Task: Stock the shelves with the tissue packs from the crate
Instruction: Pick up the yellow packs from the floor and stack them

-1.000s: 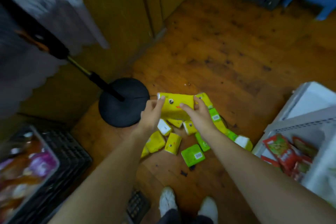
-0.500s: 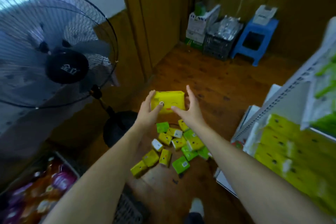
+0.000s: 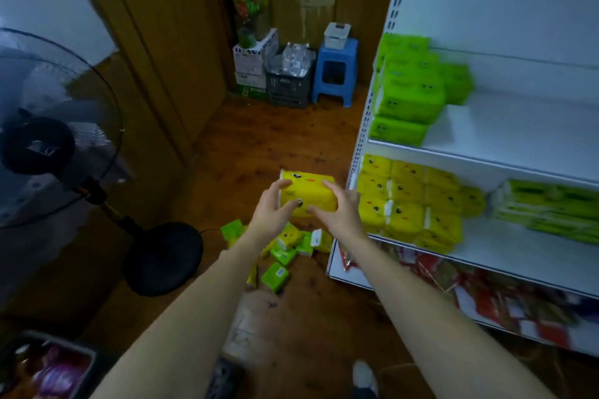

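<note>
Beside white shelving (image 3: 518, 126), yellow pack (image 3: 310, 187) held, loose packs (image 3: 275, 275) below

Left hand (image 3: 269, 210) and right hand (image 3: 340, 214) grip tissue pack (image 3: 308, 187) (beside shelves (image 3: 518, 126)).

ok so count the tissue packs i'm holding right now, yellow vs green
yellow pack: 1
green: 0
total: 1

We count one left hand (image 3: 270, 214), one right hand (image 3: 340, 214) and one yellow pack (image 3: 308, 186) between them. Far off, one blue stool (image 3: 335, 70); at left, one fan (image 3: 48, 126).
</note>
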